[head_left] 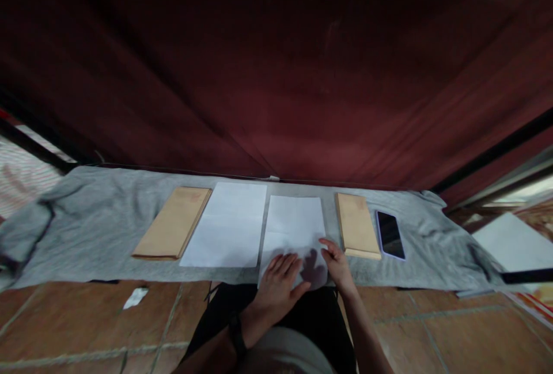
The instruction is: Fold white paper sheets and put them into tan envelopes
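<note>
My left hand (280, 283) lies flat on the lower left part of a white sheet (296, 218), fingers stretched out, with a dark band on its wrist. At the sheet's right edge is my right hand (336, 260), its fingers apart and slightly bent, nothing between them. Left of that sheet lies a second, larger white paper (233, 218). A stack of brown envelopes (175, 221) rests beside it on the far left. To the right of my right hand lies a narrower brown envelope stack (356, 221).
A phone (390, 234) lies right of the narrow stack. Grey cloth (103, 218) covers the long, narrow surface. Behind it hangs a dark red sheet (276, 103). A white scrap (135, 298) lies on the tiled floor, and a white board (516, 241) is at the right.
</note>
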`<move>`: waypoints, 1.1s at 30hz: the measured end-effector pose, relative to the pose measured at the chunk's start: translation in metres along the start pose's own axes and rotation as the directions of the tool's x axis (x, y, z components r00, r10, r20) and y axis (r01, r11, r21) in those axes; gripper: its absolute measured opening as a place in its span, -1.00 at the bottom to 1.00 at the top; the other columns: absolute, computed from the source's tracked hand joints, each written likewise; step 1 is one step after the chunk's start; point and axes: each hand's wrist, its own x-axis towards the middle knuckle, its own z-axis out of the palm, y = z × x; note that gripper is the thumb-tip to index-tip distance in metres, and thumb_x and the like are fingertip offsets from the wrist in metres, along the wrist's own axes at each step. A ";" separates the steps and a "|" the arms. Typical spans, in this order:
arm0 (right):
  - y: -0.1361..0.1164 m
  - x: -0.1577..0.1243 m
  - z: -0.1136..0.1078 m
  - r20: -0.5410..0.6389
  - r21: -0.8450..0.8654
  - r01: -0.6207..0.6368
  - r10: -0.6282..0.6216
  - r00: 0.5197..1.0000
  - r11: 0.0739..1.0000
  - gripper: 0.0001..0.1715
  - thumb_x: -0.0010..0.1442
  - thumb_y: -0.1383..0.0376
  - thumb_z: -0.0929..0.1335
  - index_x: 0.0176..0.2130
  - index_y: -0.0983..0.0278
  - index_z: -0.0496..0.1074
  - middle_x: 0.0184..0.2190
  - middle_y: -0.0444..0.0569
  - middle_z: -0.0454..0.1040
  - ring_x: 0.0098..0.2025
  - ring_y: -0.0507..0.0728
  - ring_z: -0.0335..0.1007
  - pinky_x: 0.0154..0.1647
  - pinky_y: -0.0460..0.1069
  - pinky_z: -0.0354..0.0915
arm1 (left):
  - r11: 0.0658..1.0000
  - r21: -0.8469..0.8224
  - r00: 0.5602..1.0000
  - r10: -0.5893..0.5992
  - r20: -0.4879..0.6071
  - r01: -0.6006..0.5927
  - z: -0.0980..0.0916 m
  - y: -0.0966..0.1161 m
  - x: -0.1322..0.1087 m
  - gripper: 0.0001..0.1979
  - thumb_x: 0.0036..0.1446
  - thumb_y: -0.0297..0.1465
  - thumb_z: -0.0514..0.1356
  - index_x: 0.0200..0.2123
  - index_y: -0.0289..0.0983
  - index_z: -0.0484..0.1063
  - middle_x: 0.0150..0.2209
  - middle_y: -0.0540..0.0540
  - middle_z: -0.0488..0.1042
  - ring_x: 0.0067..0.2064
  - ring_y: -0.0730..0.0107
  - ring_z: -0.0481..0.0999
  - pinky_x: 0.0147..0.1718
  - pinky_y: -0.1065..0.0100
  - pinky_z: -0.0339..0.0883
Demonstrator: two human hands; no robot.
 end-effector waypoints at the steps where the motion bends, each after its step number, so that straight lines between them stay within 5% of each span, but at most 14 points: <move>1: 0.001 0.002 -0.003 -0.006 0.002 -0.011 0.011 1.000 1.000 -0.60 0.01 0.07 0.39 -0.18 0.19 0.60 -0.20 0.00 0.63 -0.12 0.25 0.52 0.05 0.18 0.39 | 1.000 0.023 1.000 -0.011 0.008 0.011 -0.002 -0.008 -0.002 -0.56 0.36 -0.13 0.08 0.19 -0.20 0.37 0.21 -0.17 0.45 0.22 0.11 0.43 0.22 0.03 0.28; 7: 0.002 0.007 -0.006 -0.034 0.045 -0.053 0.055 0.998 0.998 -0.65 0.00 0.05 0.43 -0.26 0.19 0.60 -0.23 0.00 0.62 -0.15 0.25 0.52 -0.01 0.17 0.41 | 0.991 0.081 0.990 0.096 0.105 -0.105 0.002 -0.037 -0.017 -0.36 0.26 -0.12 0.21 0.33 -0.16 0.19 0.37 -0.16 0.22 0.39 0.07 0.19 0.34 -0.08 0.08; 15: 0.001 0.006 -0.004 -0.046 0.029 -0.056 0.058 0.997 0.998 -0.62 0.03 0.03 0.41 -0.24 0.20 0.61 -0.25 0.01 0.64 -0.15 0.25 0.52 -0.03 0.15 0.40 | 0.986 0.124 0.983 0.095 0.157 -0.115 0.011 -0.049 -0.018 -0.38 0.19 -0.49 0.15 0.32 -0.16 0.21 0.37 -0.14 0.23 0.40 0.15 0.16 0.38 -0.08 -0.03; 26: -0.002 0.010 -0.003 -0.129 0.015 -0.014 0.016 0.991 1.000 -0.48 0.09 -0.12 0.39 -0.24 0.23 0.63 -0.18 0.09 0.64 -0.07 0.29 0.52 0.07 0.22 0.38 | 0.975 0.201 0.987 0.065 0.146 -0.094 0.022 -0.046 -0.007 -0.36 0.14 -0.70 0.00 0.28 -0.26 0.29 0.31 -0.15 0.34 0.32 0.25 0.33 0.28 0.18 0.23; 33: 0.006 -0.035 -0.014 -0.141 -0.155 0.070 -0.092 0.986 0.985 -0.48 0.33 -0.01 0.24 0.03 0.25 0.52 -0.02 0.11 0.57 0.05 0.27 0.47 0.13 0.19 0.33 | 0.992 0.093 0.989 0.071 0.133 -0.084 0.027 -0.058 -0.014 -0.24 0.01 -0.71 0.06 0.32 -0.25 0.22 0.34 -0.13 0.29 0.37 0.26 0.24 0.30 0.15 0.21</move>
